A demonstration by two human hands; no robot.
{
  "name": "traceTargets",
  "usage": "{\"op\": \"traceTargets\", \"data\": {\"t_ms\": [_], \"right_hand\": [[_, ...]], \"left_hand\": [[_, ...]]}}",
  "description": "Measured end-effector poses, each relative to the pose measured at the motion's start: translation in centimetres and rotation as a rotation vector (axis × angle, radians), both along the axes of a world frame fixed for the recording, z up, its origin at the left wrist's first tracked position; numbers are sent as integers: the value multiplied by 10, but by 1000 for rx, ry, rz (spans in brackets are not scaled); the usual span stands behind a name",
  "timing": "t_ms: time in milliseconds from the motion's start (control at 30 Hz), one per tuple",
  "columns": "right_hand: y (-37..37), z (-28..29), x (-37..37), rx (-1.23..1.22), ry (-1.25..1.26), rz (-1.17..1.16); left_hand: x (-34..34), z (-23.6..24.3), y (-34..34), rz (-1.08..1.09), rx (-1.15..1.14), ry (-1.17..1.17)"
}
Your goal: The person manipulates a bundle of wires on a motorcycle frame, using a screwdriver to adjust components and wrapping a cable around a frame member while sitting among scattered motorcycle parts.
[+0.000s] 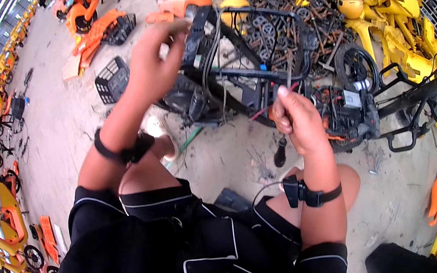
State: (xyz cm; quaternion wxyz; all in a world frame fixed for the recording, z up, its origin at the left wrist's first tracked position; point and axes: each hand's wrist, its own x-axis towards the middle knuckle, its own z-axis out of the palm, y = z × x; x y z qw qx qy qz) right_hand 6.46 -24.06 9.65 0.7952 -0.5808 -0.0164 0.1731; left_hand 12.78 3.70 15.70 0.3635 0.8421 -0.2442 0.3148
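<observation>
My left hand (157,55) is raised at the black metal scooter frame (227,68), its fingers curled by a dark bracket (194,44); what they grip, if anything, is unclear. My right hand (296,118) is closed on a long, thin metal tool (290,67), likely a screwdriver, pointing away from me, with a black handle (280,150) showing below the fist. Red and black wires (261,112) run beside that hand. An electrical assembly (345,115) sits in the frame to its right.
Yellow panels (400,34) and rusty sprockets and rods (267,28) are piled beyond the frame. Orange panels (96,33) lie at left, before a long row of scooters (4,210). A loose wheel (353,67) leans at back right; a green strip (188,143) lies on the floor (219,166).
</observation>
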Motion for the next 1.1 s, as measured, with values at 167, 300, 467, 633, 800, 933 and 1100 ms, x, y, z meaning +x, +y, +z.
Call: {"op": "traceTargets", "data": {"t_ms": [167, 300, 467, 633, 800, 933, 1100], "right_hand": [[34, -7, -11, 337, 126, 266], [54, -13, -17, 451, 117, 387], [53, -13, -13, 461, 154, 262], [42, -13, -11, 327, 219, 112], [36, -25, -13, 235, 196, 153], [38, -27, -18, 172, 85, 221], [46, -38, -16, 44, 64, 205]], "left_hand": [[-103, -60, -25, -287, -92, 422], [-119, -112, -27, -398, -246, 703], [-112, -129, -6, -591, -409, 1182], [-106, -124, 9, -482, -577, 999], [-107, -115, 23, -424, -607, 942], [-110, -115, 30, -375, -653, 915], [-111, -106, 37, -268, -663, 761]]}}
